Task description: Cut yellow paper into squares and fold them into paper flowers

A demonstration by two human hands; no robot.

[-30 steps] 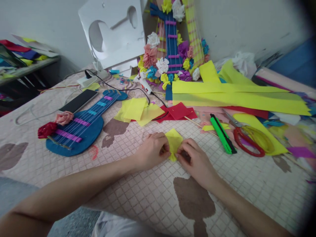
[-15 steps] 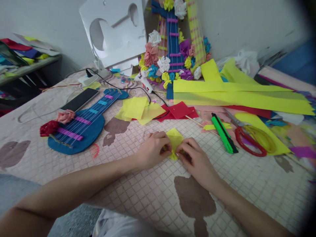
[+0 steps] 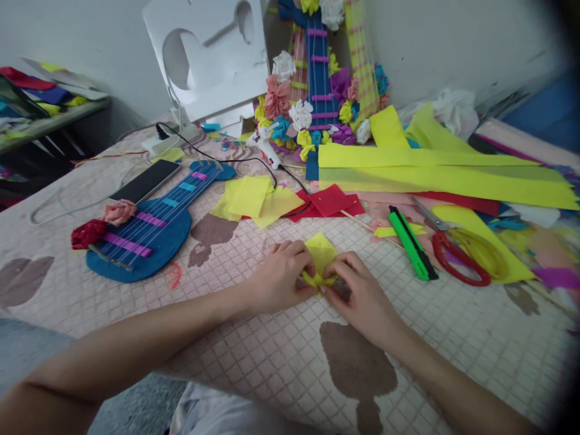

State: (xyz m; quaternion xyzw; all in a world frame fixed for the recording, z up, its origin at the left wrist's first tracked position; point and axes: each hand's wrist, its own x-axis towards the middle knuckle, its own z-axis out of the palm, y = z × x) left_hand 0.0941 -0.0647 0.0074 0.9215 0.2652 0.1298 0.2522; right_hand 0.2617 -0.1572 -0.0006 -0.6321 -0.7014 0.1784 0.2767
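Observation:
A small yellow paper piece (image 3: 320, 258) lies on the quilted surface between both hands. My left hand (image 3: 280, 278) pinches its left side with curled fingers. My right hand (image 3: 360, 296) pinches its right side, fingertips pressed on the folded lower edge. The paper's lower part is rolled or folded up between the fingertips; its upper corner sticks out flat behind them.
A blue felt guitar (image 3: 149, 226) with paper roses lies at left beside a phone (image 3: 145, 181). Loose yellow squares (image 3: 251, 199) and red squares (image 3: 330, 202) lie behind. A green utility knife (image 3: 410, 243), red scissors (image 3: 457, 257), a glue gun (image 3: 265, 148) and yellow strips (image 3: 435, 172) sit to the right.
Both hands have stayed on the yellow paper. Its lower edge has been folded or rolled further up, so less of the sheet shows below the fingers.

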